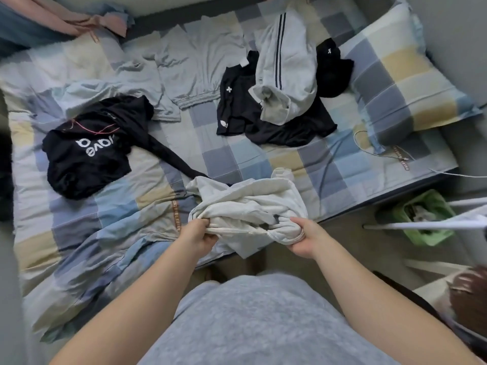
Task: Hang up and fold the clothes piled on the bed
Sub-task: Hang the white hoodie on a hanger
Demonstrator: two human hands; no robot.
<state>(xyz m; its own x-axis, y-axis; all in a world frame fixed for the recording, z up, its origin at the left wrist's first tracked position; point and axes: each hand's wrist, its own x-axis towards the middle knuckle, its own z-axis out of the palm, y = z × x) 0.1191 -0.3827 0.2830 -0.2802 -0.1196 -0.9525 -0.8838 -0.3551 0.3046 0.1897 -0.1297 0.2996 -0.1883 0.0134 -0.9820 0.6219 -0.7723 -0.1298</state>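
Both forearms reach forward from the grey-clad torso to the near edge of the bed (263, 159). The left hand (200, 235) and right hand (300, 239) each have fingers curled round a bunched fold of the white garment (250, 204), one at either end.

The garment sits straight ahead, between the hands. Its bulk rests on the bed just beyond the knuckles, and a flap hangs over the edge below. As gathered, it runs left to right along the bed edge, so neither hand is nearer than the other. It is too crumpled to tell top from hem, though it may be a sweatshirt. Spreading it would likely mean drawing the hands apart along that same line.

A black hoodie (87, 154) lies well apart to the left.
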